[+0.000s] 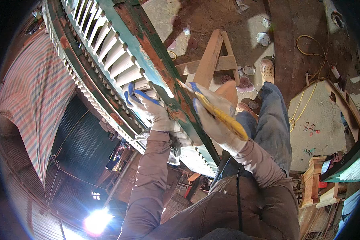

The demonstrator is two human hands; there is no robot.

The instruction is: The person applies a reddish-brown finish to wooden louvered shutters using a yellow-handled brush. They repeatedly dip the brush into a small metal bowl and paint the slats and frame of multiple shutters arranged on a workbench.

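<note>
My left hand [148, 110], in a white glove with blue fingertips, rests at the white slats [118, 66] set in a row along a large curved green frame [164, 60]. Its fingers are stretched and apart, touching the slat ends; whether they pinch one is hard to see. My right hand [216, 124], gloved the same way, is over the frame's dark, rust-patched outer edge. A long, rounded yellow object [228, 120] lies along it, between the fingers and palm. What kind of thing it is does not show.
A wooden trestle [208, 60] stands beyond the frame, near my feet. Yellow cord [320, 60] loops over the stained floor at right. Striped cloth [36, 92] hangs at left. A bright lamp [98, 221] glares at lower left. Wooden blocks [314, 180] sit at right.
</note>
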